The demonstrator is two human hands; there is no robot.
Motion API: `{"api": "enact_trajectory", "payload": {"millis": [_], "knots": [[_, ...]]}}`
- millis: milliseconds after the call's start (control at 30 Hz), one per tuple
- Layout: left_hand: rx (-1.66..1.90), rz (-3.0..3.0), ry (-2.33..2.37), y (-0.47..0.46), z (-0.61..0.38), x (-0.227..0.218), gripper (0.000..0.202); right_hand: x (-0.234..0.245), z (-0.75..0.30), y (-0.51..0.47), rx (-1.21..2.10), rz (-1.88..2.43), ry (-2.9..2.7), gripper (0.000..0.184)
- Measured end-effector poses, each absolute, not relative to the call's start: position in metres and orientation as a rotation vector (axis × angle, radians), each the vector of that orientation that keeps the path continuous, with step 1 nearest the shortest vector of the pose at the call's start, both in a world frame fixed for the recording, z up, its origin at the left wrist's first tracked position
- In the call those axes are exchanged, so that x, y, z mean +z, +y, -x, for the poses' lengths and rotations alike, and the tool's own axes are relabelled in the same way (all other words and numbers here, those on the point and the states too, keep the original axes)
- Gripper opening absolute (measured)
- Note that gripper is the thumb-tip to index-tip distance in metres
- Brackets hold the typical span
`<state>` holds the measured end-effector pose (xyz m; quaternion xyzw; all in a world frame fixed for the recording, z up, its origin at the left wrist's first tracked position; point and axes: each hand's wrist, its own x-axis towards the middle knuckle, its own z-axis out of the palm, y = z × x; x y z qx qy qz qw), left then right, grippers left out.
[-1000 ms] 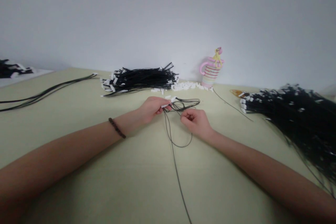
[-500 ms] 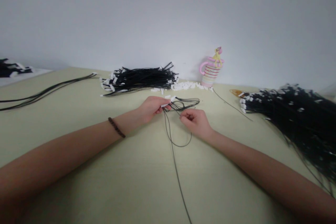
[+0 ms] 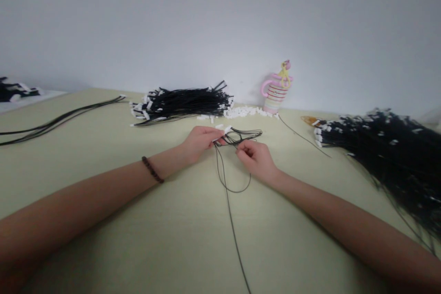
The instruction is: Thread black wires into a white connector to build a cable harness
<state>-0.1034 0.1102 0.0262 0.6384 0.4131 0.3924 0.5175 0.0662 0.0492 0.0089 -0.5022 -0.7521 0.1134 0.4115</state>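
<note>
My left hand [image 3: 200,140] rests on the pale green table [image 3: 138,220], fingers pinched on a small white connector [image 3: 217,138] at the end of thin black wires. My right hand [image 3: 255,158] lies just to its right, fingers curled round a thin black wire [image 3: 230,211] that loops below both hands and trails toward me. A small tangle of black wires [image 3: 243,135] lies right behind the two hands. A dark bead bracelet [image 3: 152,169] circles my left wrist.
A bundle of black wires with white ends [image 3: 182,102] lies at the back, loose white connectors [image 3: 246,111] beside it. A pink striped cup [image 3: 275,94] stands by the wall. A large heap of black wires [image 3: 386,147] fills the right. Long black cables [image 3: 62,121] run off left.
My right hand has shifted slightly up and toward the left hand. The left hand has barely moved.
</note>
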Motion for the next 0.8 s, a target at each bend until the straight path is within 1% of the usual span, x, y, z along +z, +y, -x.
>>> {"api": "enact_trajectory", "payload": {"millis": [233, 500, 800], "knots": [[0.94, -1.771, 0.939, 0.084, 0.093, 0.023, 0.025, 0.01, -0.064, 0.044, 0.142, 1.253, -2.032, 0.017], [0.922, -1.977, 0.956, 0.078, 0.093, 0.029, 0.027, 0.01, -0.065, 0.042, 0.054, 1.219, -2.108, 0.017], [0.94, -1.946, 0.946, 0.08, 0.093, 0.024, 0.027, 0.009, -0.065, 0.044, 0.109, 1.191, -2.057, 0.015]]}}
